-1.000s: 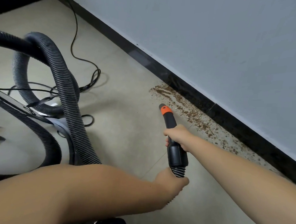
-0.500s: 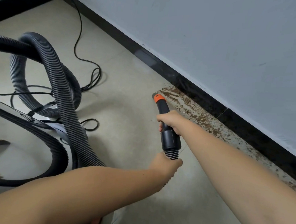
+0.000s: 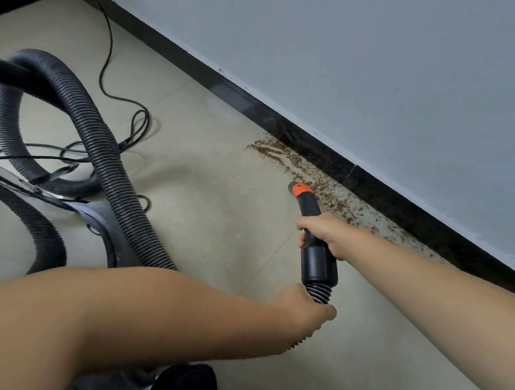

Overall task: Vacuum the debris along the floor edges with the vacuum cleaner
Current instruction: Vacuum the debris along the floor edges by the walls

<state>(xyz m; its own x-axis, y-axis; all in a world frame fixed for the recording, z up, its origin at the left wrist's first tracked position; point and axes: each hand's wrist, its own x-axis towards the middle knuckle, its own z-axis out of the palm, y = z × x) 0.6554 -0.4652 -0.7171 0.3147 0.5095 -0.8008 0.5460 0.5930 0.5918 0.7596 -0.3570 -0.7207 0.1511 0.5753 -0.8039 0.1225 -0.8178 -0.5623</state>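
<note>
Vacuuming early on, most debris point(image 3: 308, 175) left along baseboard point(image 3: 321, 156).
Right hand point(image 3: 325, 234) wrapped round nozzle point(image 3: 310, 215), left hand point(image 3: 304, 312) closed on hose point(image 3: 108, 163); tip at crumbs.

You have a smooth, matt black plastic nozzle point(image 3: 317, 251) with an orange plastic tip point(image 3: 302, 190), joined to a ribbed, slightly shiny black plastic hose point(image 3: 103, 145). The floor point(image 3: 213, 216) under you is smooth beige tile with a dull sheen, strewn with coarse brown granular debris point(image 3: 308, 176). Your skirting point(image 3: 312, 150) looks like glossy speckled black stone, under a matt painted wall point(image 3: 376, 67).
</note>
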